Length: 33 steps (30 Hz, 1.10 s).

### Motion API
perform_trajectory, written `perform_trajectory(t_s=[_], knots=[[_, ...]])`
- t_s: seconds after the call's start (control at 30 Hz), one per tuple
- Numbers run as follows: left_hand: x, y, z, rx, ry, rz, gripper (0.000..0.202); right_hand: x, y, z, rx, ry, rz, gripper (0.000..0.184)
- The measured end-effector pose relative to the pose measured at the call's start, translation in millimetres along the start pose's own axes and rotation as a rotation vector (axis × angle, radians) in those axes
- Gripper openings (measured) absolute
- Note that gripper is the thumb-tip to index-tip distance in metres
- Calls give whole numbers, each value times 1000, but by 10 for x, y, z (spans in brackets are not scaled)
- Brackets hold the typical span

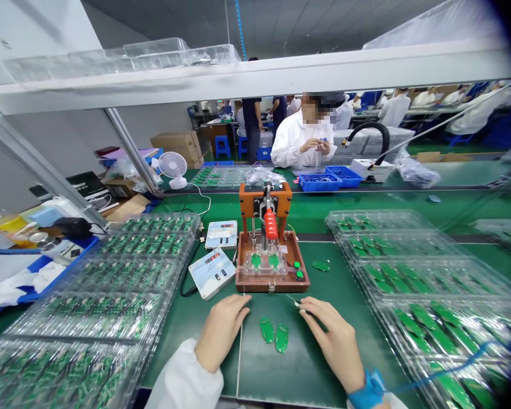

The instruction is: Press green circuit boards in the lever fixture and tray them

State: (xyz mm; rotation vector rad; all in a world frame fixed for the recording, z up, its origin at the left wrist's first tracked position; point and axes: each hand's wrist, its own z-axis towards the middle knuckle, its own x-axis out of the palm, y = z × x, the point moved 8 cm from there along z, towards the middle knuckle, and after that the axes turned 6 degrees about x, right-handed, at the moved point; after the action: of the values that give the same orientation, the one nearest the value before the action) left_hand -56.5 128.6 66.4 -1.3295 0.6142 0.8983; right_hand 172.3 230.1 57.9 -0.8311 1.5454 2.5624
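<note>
My left hand (223, 326) is just in front of the wooden test fixture (272, 282), thumb and fingertips pinched together. What they hold, if anything, is too small to make out. The fingers of my right hand (334, 335) close on a small thin piece (297, 303), seen edge-on, whose kind is unclear. Between the hands, two green circuit boards (267, 330) lie side by side on the green mat. Two more small green boards (256, 261) sit in the fixture under its red-handled toggle clamp (270, 224). Another green board (321, 266) rests right of the fixture.
Clear trays of circuit boards (130, 278) line the left side; more trays of green boards (402, 278) stand at right. Two white meter boxes (213, 272) adjoin the fixture. A blue cord runs from my right wristband (368, 388). Across the bench sits a co-worker (302, 139) behind blue bins (319, 183).
</note>
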Motion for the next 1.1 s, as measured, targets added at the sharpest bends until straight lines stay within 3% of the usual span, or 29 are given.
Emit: perform_trajectory(t_s=[0.07,0.17,0.23,0.5,0.63,0.7,0.83,0.93,1.03,1.1], knots=[[56,-60,-12,95,-58,96,29,1,133,-55,-191,23,-141,22],[153,-168,-8,162,-99,142,22,127,220,-127,-302,141,-260,33],[178,-220,7,161,-118,131,21,214,209,-153,-285,216,-282,38],[201,-322,-13,228,-128,27,63,318,78,-245,-90,410,-237,83],[137,-316,-43,234,-161,-71,36,241,289,-164,-95,464,-236,83],[100,-290,-55,220,-192,-123,22,142,535,-9,-148,404,-192,70],[73,-164,-92,137,-293,-176,30,-130,1126,476,-271,92,-78,39],[65,-130,-125,134,-364,-150,39,-221,1483,831,-403,-120,-46,43],[53,-173,-133,177,-385,-90,40,-110,1692,1085,-592,-151,-55,52],[49,-195,-129,197,-387,-58,40,-24,1708,1208,-662,-145,-37,50]])
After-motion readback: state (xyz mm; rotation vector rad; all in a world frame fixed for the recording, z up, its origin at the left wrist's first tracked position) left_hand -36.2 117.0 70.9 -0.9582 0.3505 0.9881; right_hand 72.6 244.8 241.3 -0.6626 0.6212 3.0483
